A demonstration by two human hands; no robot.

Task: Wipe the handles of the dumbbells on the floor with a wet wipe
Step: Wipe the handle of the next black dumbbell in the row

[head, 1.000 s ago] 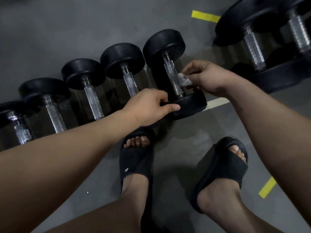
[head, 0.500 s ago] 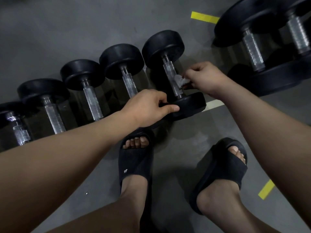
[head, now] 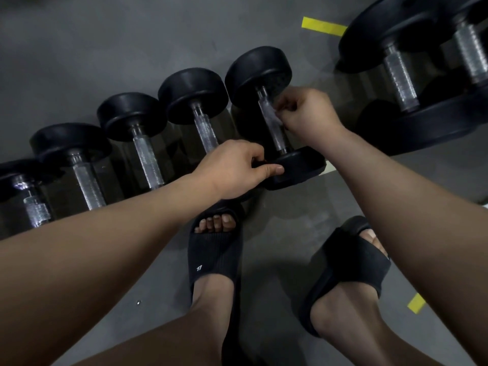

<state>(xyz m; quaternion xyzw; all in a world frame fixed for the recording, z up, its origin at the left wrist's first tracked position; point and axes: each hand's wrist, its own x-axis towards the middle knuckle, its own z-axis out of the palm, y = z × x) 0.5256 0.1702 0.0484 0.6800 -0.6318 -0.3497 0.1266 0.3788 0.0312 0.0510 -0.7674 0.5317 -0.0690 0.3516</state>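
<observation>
Now, centre frame | right hand (head: 309,114) pinches small white wet wipe (head: 276,119) on knurled steel handle (head: 277,140) of black round-headed dumbbell (head: 260,72) | left hand (head: 237,167) grips its near head (head: 301,167) | other handles (head: 206,130): progress unclear.

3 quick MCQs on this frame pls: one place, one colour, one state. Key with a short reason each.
1. Where is the wet wipe?
A) on the floor
B) against a dumbbell handle
C) draped over a foot

2. What colour are the sandals?
A) black
B) white
C) red

3. What is the left hand doing?
A) hanging free
B) lying flat on the floor
C) gripping the near dumbbell head

Key: B, the right hand pinches the wipe onto the handle; A, both sandals show black; C, its fingers curl over the head's rim.
</observation>
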